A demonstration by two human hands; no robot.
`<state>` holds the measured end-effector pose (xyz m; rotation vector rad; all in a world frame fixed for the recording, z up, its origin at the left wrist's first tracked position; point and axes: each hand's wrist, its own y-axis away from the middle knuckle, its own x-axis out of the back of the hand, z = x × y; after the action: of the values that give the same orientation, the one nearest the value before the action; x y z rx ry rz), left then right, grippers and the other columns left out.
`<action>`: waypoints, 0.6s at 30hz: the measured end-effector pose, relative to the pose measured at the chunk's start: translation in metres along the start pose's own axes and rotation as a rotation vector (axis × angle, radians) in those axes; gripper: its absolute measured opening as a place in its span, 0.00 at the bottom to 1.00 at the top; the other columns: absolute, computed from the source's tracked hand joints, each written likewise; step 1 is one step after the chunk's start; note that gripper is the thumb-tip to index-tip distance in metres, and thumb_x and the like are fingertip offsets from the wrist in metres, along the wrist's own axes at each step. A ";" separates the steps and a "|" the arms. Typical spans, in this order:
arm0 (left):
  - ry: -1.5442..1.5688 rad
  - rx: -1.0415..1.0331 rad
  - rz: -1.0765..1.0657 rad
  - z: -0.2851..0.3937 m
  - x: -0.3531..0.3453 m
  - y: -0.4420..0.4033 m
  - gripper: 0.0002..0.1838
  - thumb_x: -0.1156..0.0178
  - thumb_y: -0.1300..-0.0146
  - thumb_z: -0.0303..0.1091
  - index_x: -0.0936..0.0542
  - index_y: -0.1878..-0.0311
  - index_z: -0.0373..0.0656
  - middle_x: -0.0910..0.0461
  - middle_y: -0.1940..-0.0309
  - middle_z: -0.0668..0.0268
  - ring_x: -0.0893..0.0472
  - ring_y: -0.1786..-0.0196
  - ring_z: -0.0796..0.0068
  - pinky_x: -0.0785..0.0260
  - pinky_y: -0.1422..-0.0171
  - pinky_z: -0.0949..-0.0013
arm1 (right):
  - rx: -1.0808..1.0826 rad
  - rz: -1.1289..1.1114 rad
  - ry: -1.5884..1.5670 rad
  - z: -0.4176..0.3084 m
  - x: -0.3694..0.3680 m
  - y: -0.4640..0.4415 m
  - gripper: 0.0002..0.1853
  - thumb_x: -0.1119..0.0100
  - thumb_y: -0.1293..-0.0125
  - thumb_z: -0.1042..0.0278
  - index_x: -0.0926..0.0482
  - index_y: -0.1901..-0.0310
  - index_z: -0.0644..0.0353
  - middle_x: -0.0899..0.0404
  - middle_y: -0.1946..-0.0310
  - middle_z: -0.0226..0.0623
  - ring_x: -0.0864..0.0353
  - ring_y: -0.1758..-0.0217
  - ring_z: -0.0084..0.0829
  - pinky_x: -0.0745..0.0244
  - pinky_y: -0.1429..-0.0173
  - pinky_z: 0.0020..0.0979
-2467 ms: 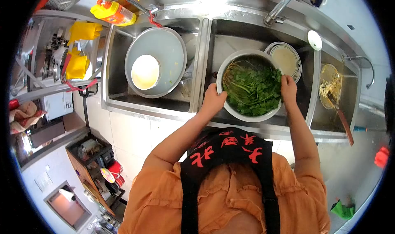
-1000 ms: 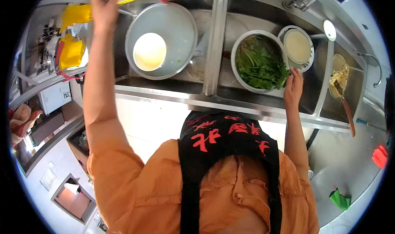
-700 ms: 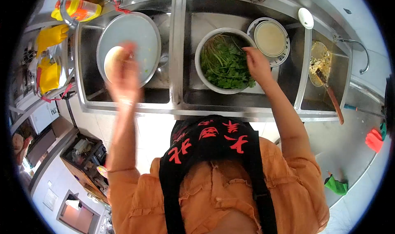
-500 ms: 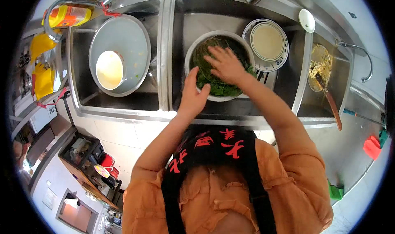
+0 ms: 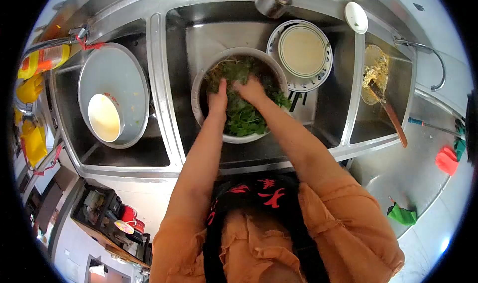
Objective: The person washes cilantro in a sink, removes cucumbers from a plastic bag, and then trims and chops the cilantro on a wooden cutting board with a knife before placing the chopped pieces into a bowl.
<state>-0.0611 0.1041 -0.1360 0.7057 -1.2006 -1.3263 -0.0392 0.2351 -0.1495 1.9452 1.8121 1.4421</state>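
The grips of the left hand (image 5: 217, 101) and right hand (image 5: 252, 90) are resting among leafy greens (image 5: 246, 118) in the head view; how far they are closing, or on what, I cannot tell. The greens are lying in a round basin (image 5: 196, 94), stacked plates (image 5: 301, 49) sitting at its two o'clock.

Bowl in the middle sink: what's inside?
In the bowl: leafy greens, with the left hand and right hand in among them. The bowl's bottom is covered, so anything under the greens can't be seen.
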 end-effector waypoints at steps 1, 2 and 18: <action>-0.043 -0.001 -0.051 0.006 0.002 0.013 0.54 0.46 0.42 0.66 0.51 0.30 0.25 0.49 0.30 0.43 0.44 0.29 0.50 0.47 0.30 0.57 | -0.075 -0.129 -0.027 -0.002 -0.005 -0.004 0.37 0.44 0.40 0.43 0.32 0.43 0.73 0.30 0.45 0.63 0.28 0.42 0.55 0.34 0.38 0.42; -0.085 -0.005 -0.100 0.012 0.006 0.028 0.55 0.46 0.42 0.66 0.51 0.30 0.26 0.49 0.30 0.43 0.44 0.29 0.51 0.46 0.30 0.57 | -0.147 -0.257 -0.057 -0.005 -0.006 -0.002 0.40 0.44 0.41 0.39 0.33 0.42 0.73 0.30 0.45 0.65 0.28 0.43 0.56 0.34 0.39 0.42; -0.915 -0.827 0.197 0.009 0.016 0.079 0.46 0.39 0.41 0.46 0.51 0.32 0.24 0.46 0.34 0.40 0.39 0.33 0.44 0.43 0.32 0.55 | 0.177 0.160 0.485 -0.022 0.043 0.070 0.34 0.43 0.37 0.55 0.41 0.38 0.69 0.29 0.47 0.54 0.30 0.40 0.48 0.34 0.38 0.47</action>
<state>-0.0448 0.1049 -0.0561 -0.6708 -1.1798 -1.8432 -0.0118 0.2403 -0.0692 1.9850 2.0718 2.0122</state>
